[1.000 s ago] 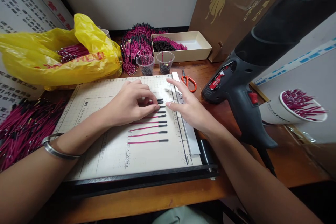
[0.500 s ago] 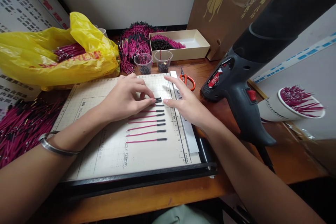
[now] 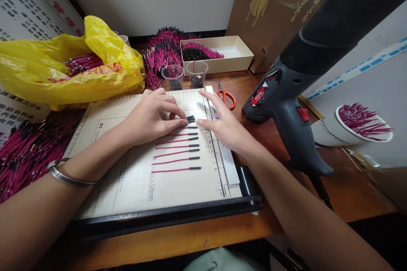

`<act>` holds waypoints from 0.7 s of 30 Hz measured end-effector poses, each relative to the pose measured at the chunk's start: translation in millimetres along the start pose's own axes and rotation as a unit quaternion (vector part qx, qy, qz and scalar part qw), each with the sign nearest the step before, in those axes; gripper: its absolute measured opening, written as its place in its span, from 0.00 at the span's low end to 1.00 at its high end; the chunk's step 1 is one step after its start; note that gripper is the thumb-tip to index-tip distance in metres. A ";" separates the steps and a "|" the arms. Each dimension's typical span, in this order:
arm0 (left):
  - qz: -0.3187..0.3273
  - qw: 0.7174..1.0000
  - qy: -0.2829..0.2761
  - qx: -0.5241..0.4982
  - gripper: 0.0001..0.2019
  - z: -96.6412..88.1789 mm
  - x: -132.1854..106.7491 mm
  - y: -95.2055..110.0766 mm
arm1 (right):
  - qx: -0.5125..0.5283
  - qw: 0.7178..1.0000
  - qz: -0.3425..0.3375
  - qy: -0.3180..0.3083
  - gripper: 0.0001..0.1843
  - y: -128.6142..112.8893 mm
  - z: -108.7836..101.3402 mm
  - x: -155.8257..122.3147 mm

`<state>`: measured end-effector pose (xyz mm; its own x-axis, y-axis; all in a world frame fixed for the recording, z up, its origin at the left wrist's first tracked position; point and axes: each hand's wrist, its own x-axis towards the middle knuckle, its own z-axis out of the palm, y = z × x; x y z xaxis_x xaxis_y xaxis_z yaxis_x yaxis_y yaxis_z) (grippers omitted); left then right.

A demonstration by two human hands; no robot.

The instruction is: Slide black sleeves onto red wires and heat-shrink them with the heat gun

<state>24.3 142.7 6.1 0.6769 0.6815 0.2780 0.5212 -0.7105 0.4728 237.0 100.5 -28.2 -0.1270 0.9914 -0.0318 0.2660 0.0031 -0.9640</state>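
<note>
My left hand (image 3: 155, 114) rests over the paper trimmer board (image 3: 187, 190), thumb and fingers pinched on a thin wire whose black sleeve end pokes out past the fingertips. Most of that wire is hidden under the hand. Close to the sleeve ends, my right hand (image 3: 226, 129) has its thumb and index finger spread, with nothing between them. Below both hands, several magenta wires (image 3: 173, 161) lie in a spaced row, each with a black sleeve (image 3: 194, 158) on its right end. A white strip (image 3: 229, 165) runs along the board's right side, partly beneath my right hand.
A heat gun (image 3: 286, 93) stands at the right, beside a paper cup (image 3: 330, 129) of wires. Orange-handled scissors (image 3: 233, 100), two clear cups (image 3: 197, 76), a cardboard tray (image 3: 219, 65), a wire heap (image 3: 162, 46) and a yellow bag (image 3: 124, 72) line the back. More wires (image 3: 28, 152) lie left.
Both hands keep nearly the same pose; the left still pinches the wire and the right stays spread. The whole view has shifted very slightly.
</note>
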 end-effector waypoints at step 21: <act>-0.031 0.998 -0.036 0.037 0.14 -0.5 1.4 6.0 | -0.004 1.000 -0.004 0.005 0.41 1.2 -0.8 0.0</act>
<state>28.1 139.4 9.8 0.6768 0.7116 0.1886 0.5982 -0.6810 0.4224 238.0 100.6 -29.1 -0.1190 0.9927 -0.0214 0.2723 0.0119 -0.9621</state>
